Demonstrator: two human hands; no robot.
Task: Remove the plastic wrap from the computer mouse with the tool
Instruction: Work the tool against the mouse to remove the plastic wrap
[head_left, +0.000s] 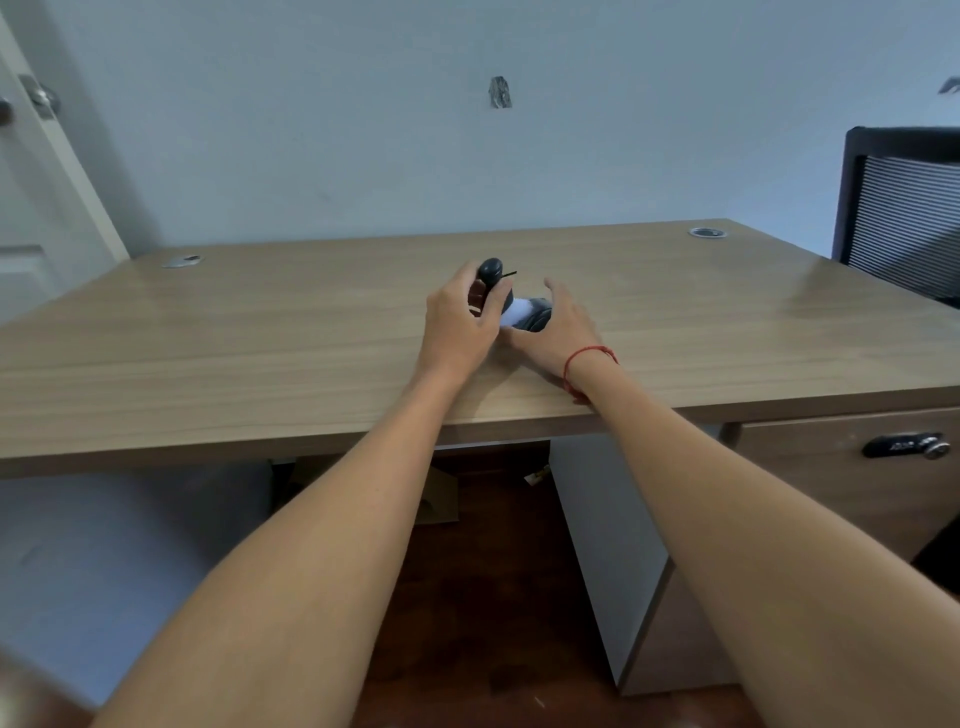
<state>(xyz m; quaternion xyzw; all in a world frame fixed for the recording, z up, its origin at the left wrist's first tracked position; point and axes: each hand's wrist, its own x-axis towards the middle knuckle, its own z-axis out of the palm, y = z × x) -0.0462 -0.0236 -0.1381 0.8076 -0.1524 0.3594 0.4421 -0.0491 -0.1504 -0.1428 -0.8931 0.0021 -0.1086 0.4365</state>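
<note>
The computer mouse lies on the wooden desk near its middle, dark with whitish plastic wrap over it. My right hand cups the mouse from the right, fingers along its near side and thumb raised above its far side. My left hand is closed around the tool, a dark handle with a rounded black top and a thin black tip pointing right. The tool is held just left of and above the mouse. Much of the mouse is hidden between my hands.
Two round cable grommets sit at the back of the desk, one at the left and one at the right. A black mesh chair stands at the far right. A locked drawer is under the desk's right side.
</note>
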